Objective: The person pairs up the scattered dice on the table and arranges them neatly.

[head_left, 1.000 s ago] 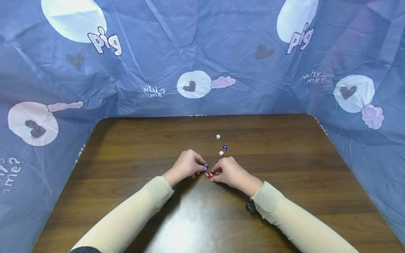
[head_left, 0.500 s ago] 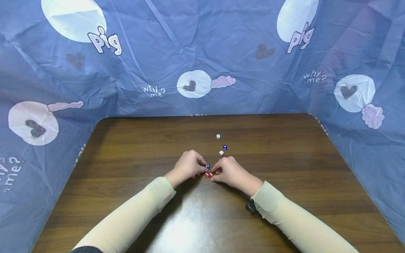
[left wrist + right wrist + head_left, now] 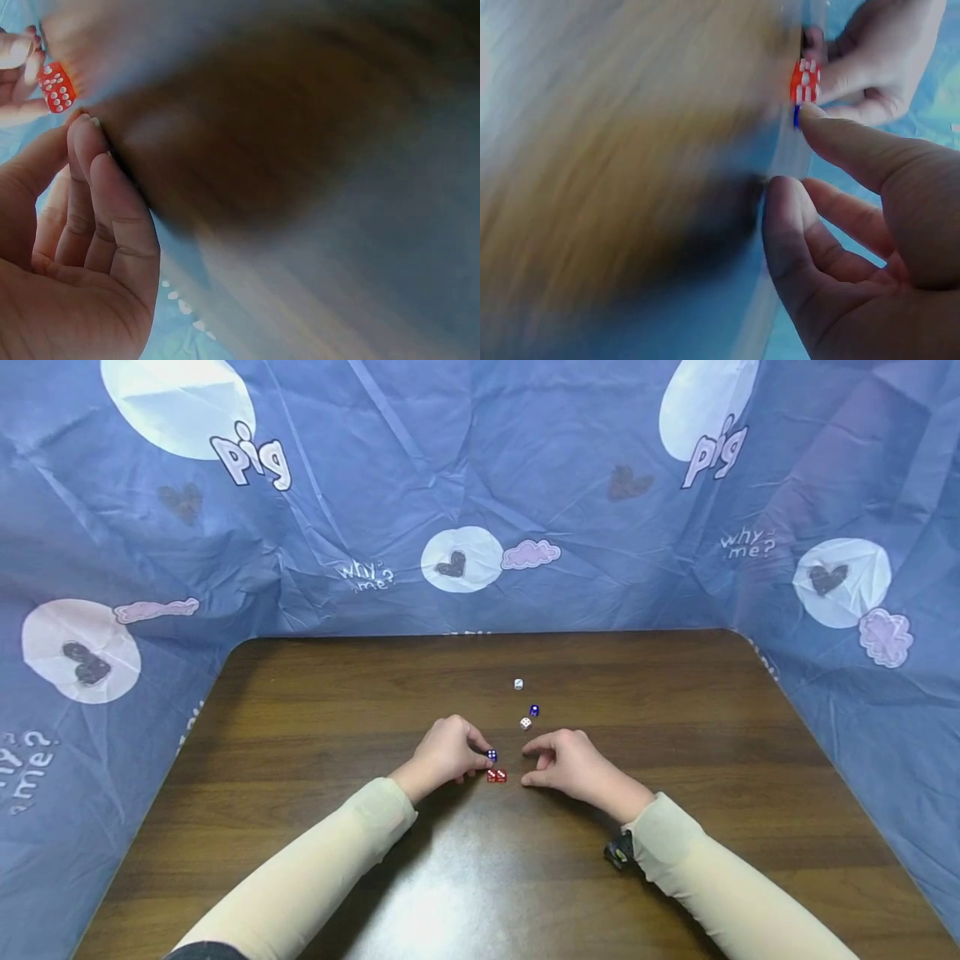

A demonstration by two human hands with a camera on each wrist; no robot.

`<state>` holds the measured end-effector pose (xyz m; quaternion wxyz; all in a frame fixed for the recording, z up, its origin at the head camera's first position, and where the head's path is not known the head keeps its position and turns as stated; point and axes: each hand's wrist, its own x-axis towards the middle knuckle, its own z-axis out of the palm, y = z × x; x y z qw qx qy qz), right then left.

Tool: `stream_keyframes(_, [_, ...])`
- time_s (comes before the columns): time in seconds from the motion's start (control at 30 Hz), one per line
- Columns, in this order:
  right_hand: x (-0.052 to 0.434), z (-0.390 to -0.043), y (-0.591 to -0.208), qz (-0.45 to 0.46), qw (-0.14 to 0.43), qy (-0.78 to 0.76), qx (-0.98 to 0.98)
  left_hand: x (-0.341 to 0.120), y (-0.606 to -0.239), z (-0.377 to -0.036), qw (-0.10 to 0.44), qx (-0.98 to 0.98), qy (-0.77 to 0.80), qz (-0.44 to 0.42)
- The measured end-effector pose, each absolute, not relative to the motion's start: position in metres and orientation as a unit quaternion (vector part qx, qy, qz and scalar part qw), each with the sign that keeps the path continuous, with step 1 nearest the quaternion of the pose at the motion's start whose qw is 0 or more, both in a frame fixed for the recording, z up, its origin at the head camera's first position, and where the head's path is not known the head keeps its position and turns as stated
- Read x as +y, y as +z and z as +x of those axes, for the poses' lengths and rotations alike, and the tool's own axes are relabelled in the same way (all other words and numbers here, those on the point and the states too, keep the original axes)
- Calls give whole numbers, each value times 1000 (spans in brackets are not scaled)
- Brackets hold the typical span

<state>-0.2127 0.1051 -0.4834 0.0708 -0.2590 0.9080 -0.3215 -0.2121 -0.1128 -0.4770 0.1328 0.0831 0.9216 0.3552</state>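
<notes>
Two red dice [image 3: 497,775] lie side by side on the brown table [image 3: 675,735]. A blue die [image 3: 491,755] sits just above them, and my left hand [image 3: 480,758] pinches it between thumb and fingertips. My right hand [image 3: 532,765] hovers a little to the right of the red dice, its fingers loosely curved and holding nothing. The right wrist view shows a red die [image 3: 805,81] against the left hand's fingers [image 3: 855,71], with a sliver of blue below. A red die [image 3: 58,88] also shows in the blurred left wrist view.
Three more dice lie further back in a short line: a white die [image 3: 525,723], a blue die [image 3: 534,710] and a white die [image 3: 518,684]. A blue patterned cloth [image 3: 480,485] walls in the table at the back and both sides.
My right hand let go of the red dice and drew back to the right. The left hand stays on the blue die.
</notes>
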Motion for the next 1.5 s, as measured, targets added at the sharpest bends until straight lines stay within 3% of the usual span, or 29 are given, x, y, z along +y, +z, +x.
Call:
stream_keyframes(0.33, [131,-238,-483,-190,34,-372,908,-112,-476,-211,151,904,393,74])
stream_keyframes(0.63, [130,-270,-491,-96,73,-400,909,-113,-480,-211,164,884,431,70])
stream_keyframes(0.9, [119,-284,-487,-89,98,-380,916,-113,-480,-212,170,883,432,68])
stream_keyframes(1.5, [104,-284,-485,-82,58,-345,933,-113,-480,-210,168,876,445,76])
